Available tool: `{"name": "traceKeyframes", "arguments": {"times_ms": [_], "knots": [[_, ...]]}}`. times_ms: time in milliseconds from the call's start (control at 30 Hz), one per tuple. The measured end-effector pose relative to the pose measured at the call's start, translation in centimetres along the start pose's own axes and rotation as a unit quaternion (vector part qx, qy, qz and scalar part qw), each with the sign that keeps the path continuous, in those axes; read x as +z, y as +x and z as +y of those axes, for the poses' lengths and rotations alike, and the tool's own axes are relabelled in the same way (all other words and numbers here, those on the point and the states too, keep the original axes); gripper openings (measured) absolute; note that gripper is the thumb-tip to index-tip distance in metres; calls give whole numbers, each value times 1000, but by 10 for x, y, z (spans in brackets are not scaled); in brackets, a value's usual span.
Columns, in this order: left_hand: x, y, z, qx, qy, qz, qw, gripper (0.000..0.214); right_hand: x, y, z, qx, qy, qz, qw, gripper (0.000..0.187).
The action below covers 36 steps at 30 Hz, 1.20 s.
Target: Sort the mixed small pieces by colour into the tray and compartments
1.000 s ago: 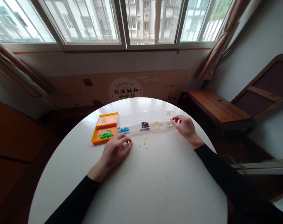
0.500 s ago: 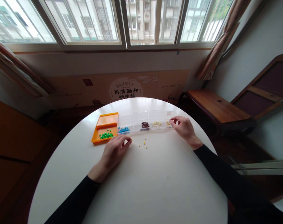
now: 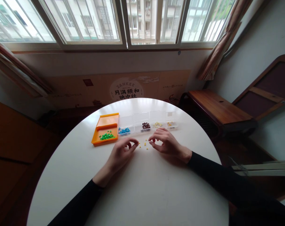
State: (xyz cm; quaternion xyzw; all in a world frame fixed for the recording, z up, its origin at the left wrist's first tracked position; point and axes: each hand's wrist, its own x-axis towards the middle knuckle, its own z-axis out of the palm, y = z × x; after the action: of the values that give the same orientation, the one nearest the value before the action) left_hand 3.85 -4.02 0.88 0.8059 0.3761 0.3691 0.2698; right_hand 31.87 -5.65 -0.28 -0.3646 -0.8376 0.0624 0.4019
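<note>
My left hand (image 3: 122, 154) pinches a tiny yellow piece (image 3: 139, 143) between thumb and forefinger, just above the white table. Facing it from the right is my right hand (image 3: 167, 142), thumb and forefinger apart with nothing visible between them. Several small yellow pieces (image 3: 145, 144) lie on the table between the two hands. Behind the hands stands a row of clear open-lidded boxes holding blue pieces (image 3: 124, 131), dark brown pieces (image 3: 146, 126), cream pieces (image 3: 157, 125) and a few yellow-orange pieces (image 3: 170, 123). My right fingers partly cover the front of the cream pieces' box.
An orange tray (image 3: 93, 140) with green pieces (image 3: 107, 136) sits left of the clear boxes. All this rests on a round white table (image 3: 142, 194). Beyond its far edge are a printed panel (image 3: 97, 89) and windows; a wooden bench (image 3: 222, 105) stands to the right.
My right hand has moved left from the rightmost clear box to the loose yellow pieces, its fingers parting. My left hand has shifted slightly right, still pinching, and the yellow piece now shows.
</note>
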Motion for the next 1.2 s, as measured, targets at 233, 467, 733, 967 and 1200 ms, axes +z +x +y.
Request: {"name": "traceKeyframes", "arguments": {"times_ms": [233,467,733,967,1200], "knots": [[9,0,9,-17,-48,-11,999,11,10,2,-6,-29,22,-12,999,7],[10,1,12,-25,-63,-20,997,15,12,3,-5,-42,31,-7,999,2],[11,0,12,-7,-49,-17,999,11,11,5,-6,-49,32,-1,998,4],[-2,-2,2,81,106,-14,991,8,-9,3,0,-23,27,38,999,5],[-7,-2,0,69,160,-33,984,10,-15,0,2,1,23,55,998,6]]}}
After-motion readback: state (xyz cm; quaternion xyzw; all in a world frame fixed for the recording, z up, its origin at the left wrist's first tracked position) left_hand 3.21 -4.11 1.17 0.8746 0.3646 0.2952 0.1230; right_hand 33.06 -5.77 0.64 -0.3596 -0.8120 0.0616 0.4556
